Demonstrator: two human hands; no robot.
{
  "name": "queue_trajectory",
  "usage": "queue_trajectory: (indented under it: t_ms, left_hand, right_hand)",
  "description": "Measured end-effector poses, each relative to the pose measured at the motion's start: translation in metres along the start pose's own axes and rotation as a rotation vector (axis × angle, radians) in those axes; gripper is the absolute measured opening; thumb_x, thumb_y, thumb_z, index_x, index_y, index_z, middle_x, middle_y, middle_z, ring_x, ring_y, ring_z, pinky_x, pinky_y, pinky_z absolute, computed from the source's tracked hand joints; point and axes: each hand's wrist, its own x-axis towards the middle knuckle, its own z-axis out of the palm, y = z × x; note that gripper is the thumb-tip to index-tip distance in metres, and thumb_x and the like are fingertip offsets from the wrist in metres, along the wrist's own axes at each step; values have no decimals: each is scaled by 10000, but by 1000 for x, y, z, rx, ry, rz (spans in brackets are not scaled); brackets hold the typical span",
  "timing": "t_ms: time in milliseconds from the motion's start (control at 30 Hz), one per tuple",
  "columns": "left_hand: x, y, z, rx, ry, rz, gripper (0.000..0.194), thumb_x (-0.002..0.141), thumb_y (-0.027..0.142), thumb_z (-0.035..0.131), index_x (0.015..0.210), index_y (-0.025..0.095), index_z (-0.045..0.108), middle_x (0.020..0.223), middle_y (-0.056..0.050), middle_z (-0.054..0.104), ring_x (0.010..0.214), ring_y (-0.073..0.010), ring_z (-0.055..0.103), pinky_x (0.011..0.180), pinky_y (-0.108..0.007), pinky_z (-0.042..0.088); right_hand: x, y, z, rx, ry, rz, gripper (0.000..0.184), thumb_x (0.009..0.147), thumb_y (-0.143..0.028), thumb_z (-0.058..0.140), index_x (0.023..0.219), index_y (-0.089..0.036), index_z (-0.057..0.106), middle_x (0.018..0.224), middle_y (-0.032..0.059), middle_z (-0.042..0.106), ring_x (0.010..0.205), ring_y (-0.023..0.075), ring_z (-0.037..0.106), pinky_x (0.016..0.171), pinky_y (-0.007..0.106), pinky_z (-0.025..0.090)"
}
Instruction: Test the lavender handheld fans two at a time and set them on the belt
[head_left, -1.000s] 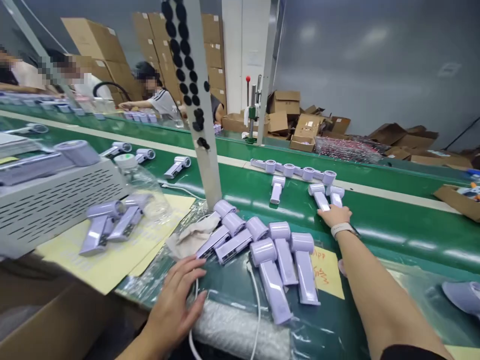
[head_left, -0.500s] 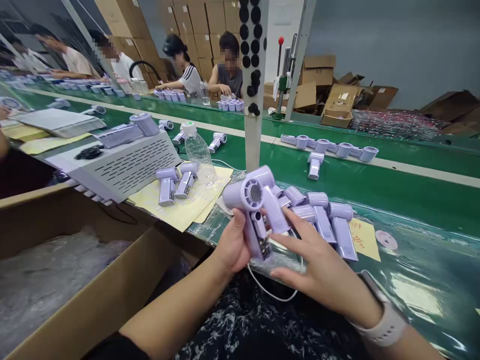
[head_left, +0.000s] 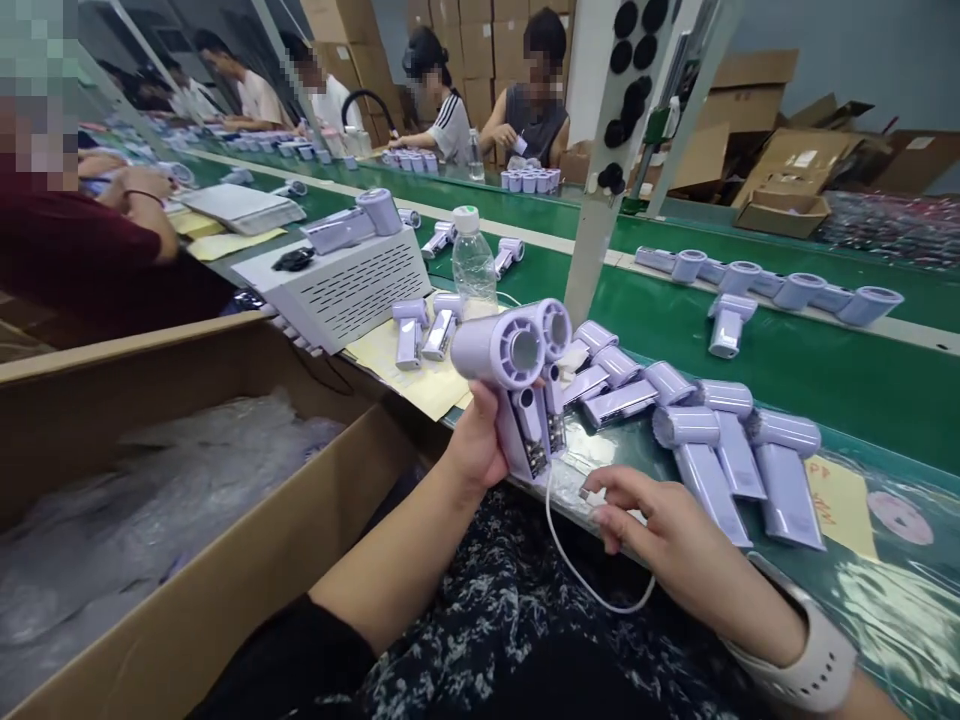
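Note:
My left hand is closed around two lavender handheld fans, held side by side above the bench edge. The nearer handheld fan partly covers the farther handheld fan. Both handles are uncovered on one side, with circuit boards and small parts showing. Lower and to the right, my right hand pinches the plug end of a white cable, its metal tip poking past the fingertips. The cable loops down over my lap. Several more lavender fans lie in a group just beyond my right hand.
An open carton with clear plastic bags stands at left. A slotted metal box carries another fan. A plastic bottle and a post stand farther back. Fans lie on the green conveyor; people work beyond it and at left.
The second fan has turned to line up beside the first in my left hand. My right hand has moved off the fans and closed on the cable's plug. The view has swung left.

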Motion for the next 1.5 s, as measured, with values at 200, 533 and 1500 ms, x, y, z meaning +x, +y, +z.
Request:
queue_trajectory:
  t_ms: [200, 533, 1500]
  left_hand:
    - [-1, -10, 37, -187, -38, -92, 721, 643, 922, 678, 766, 212, 676, 1043, -84, 790, 1197, -378, 712, 971, -493, 606]
    - [-7, -26, 50, -214, -45, -57, 714, 565, 872, 785, 721, 195, 619, 995, -98, 786, 1054, -340, 751, 930, -470, 604]
    - [-13, -23, 40, -253, -27, 70, 676, 614, 859, 767, 682, 193, 674, 1115, -77, 763, 957, -258, 732, 820, -363, 635]
  right_hand:
    - [-5, -15, 17, 412, 101, 40, 313, 988, -368, 582, 719, -219, 637, 549, -11, 647, 518, 162, 587, 538, 276, 432]
    - [-14, -13, 47, 628, 318, 17, 397, 1080, -464, 522, 771, -224, 588, 651, -7, 595, 602, 159, 568, 590, 264, 455]
    - [-17, -12, 46, 564, 350, -25, 378, 1091, -415, 499, 782, -219, 594, 744, 16, 608, 696, 158, 582, 642, 258, 477]
